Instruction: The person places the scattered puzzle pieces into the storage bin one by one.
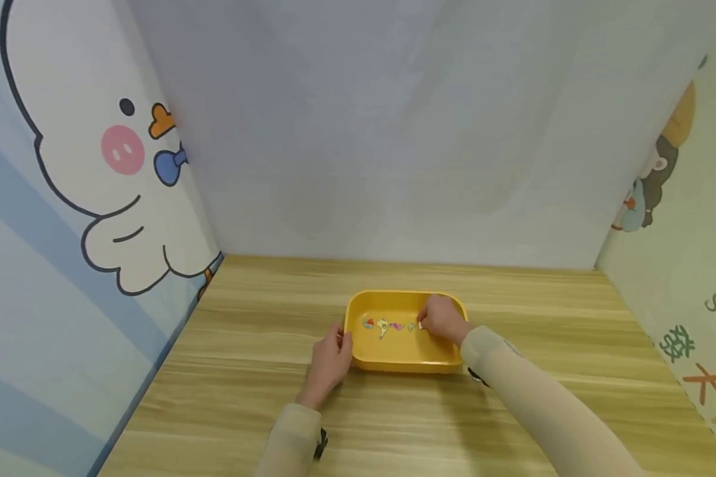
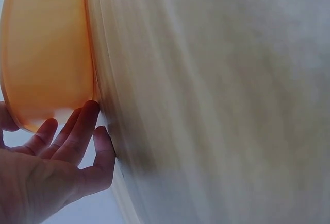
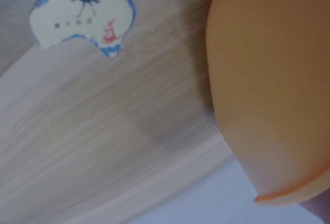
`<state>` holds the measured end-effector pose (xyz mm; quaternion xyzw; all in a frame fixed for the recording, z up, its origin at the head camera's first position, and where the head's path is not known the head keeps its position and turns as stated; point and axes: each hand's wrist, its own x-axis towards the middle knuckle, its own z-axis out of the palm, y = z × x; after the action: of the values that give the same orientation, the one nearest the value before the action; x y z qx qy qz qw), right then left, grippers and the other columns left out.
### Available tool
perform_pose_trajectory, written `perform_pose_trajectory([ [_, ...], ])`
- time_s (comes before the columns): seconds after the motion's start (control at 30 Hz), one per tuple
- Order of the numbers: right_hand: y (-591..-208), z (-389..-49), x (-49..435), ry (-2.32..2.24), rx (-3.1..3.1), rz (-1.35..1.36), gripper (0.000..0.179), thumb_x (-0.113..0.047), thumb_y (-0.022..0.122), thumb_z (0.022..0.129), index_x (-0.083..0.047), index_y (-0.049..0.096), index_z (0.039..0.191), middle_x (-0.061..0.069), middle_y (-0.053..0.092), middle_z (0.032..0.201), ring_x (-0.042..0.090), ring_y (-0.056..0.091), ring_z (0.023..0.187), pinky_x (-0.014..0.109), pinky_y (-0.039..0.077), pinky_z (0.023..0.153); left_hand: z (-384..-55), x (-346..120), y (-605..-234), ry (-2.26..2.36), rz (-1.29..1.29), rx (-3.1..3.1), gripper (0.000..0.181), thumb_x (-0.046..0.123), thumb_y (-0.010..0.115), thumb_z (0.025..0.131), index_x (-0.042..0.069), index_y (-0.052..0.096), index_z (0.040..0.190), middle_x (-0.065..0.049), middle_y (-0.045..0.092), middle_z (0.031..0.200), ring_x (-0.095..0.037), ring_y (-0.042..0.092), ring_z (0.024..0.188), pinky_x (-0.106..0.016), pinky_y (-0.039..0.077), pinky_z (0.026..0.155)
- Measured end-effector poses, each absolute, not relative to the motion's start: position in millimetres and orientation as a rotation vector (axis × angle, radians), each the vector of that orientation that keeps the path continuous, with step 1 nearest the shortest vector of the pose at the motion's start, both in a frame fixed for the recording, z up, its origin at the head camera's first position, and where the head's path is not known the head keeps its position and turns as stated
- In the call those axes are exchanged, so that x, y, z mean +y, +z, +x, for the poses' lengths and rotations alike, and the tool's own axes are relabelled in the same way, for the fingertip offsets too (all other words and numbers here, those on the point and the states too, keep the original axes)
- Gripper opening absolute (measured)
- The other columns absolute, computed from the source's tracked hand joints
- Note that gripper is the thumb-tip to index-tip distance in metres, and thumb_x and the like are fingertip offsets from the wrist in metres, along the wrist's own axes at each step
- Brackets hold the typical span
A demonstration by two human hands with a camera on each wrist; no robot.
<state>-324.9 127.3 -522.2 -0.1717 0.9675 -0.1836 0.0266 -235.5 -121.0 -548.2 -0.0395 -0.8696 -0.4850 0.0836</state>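
A yellow plastic tray (image 1: pixel 394 366) stands on the wooden table. My left hand (image 1: pixel 329 361) grips its left end in the head view; in the left wrist view the fingers (image 2: pixel 82 131) lie against the tray's outer side. Inside are small colourful flat pieces in a row: a blue-and-red one (image 1: pixel 368 323), a cream one (image 1: pixel 383 324), a purple one (image 1: pixel 396 326) and a teal one (image 1: pixel 410 326). At the row's right end my right hand (image 1: pixel 444 318) reaches down, its fingertips pinching a small whitish piece (image 1: pixel 420 325), mostly hidden by the fingers.
In the right wrist view, an Australia-shaped piece (image 3: pixel 85 15) with an emu and a red kangaroo appears beyond the tray's wall (image 3: pixel 268 80). The wooden table (image 1: pixel 244 371) meets a plain grey backdrop (image 1: pixel 364 132) and cartoon-printed side panels (image 1: pixel 65 265).
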Motion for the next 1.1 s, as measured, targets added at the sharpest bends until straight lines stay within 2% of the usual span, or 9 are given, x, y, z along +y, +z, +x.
perform_pose_trajectory([
  [0.13,-518,-323,128,-0.598,2.986,-0.507,0.014,0.003,0.065,0.076,-0.004,0.076,0.081,0.005,0.071,0.083,0.026,0.063,0.086,0.038,0.05,0.079,-236,-120,-546,-1.452,-0.101,-2.594,0.012,0.015,0.047,0.099,0.005,0.053,0.096,0.001,0.056,0.066,-0.011,0.054,0.053,-0.028,0.046,0.049],
  [0.33,-517,-323,131,-0.629,2.954,-0.489,0.019,0.006,0.06,0.079,-0.003,0.076,0.083,0.007,0.071,0.085,0.029,0.063,0.091,0.038,0.051,0.078,-236,-117,-545,-1.454,-0.104,-2.596,0.013,0.016,0.046,0.099,0.005,0.053,0.096,-0.001,0.057,0.068,-0.011,0.055,0.053,-0.028,0.047,0.049],
  [0.47,-520,-323,138,-0.653,2.971,-0.548,0.016,0.004,0.062,0.08,-0.003,0.076,0.082,0.006,0.07,0.082,0.028,0.064,0.087,0.037,0.053,0.075,-236,-115,-544,-1.46,-0.116,-2.598,0.014,0.016,0.046,0.099,0.004,0.053,0.097,-0.004,0.06,0.071,-0.011,0.055,0.054,-0.027,0.048,0.049],
  [0.73,-503,-316,139,-0.686,2.978,-0.615,0.014,0.004,0.063,0.084,0.003,0.074,0.093,0.012,0.069,0.09,0.032,0.064,0.089,0.043,0.052,0.079,-235,-115,-545,-1.458,-0.122,-2.571,0.012,0.014,0.048,0.098,0.003,0.054,0.096,-0.006,0.062,0.074,-0.012,0.056,0.057,-0.027,0.049,0.05],
  [0.9,-491,-311,137,-0.662,2.971,-0.669,0.012,0.001,0.066,0.085,0.002,0.072,0.096,0.008,0.068,0.086,0.024,0.063,0.081,0.036,0.052,0.071,-236,-117,-546,-1.442,-0.101,-2.586,0.013,0.015,0.048,0.099,0.004,0.054,0.098,-0.005,0.061,0.075,-0.012,0.056,0.058,-0.026,0.049,0.051],
  [1.1,-479,-301,145,-0.681,2.994,-0.707,0.016,-0.004,0.069,0.085,0.003,0.07,0.099,0.01,0.067,0.091,0.022,0.058,0.079,0.036,0.05,0.071,-235,-120,-546,-1.479,-0.076,-2.592,0.013,0.015,0.048,0.099,0.004,0.054,0.099,-0.007,0.062,0.077,-0.014,0.057,0.057,-0.028,0.05,0.051],
])
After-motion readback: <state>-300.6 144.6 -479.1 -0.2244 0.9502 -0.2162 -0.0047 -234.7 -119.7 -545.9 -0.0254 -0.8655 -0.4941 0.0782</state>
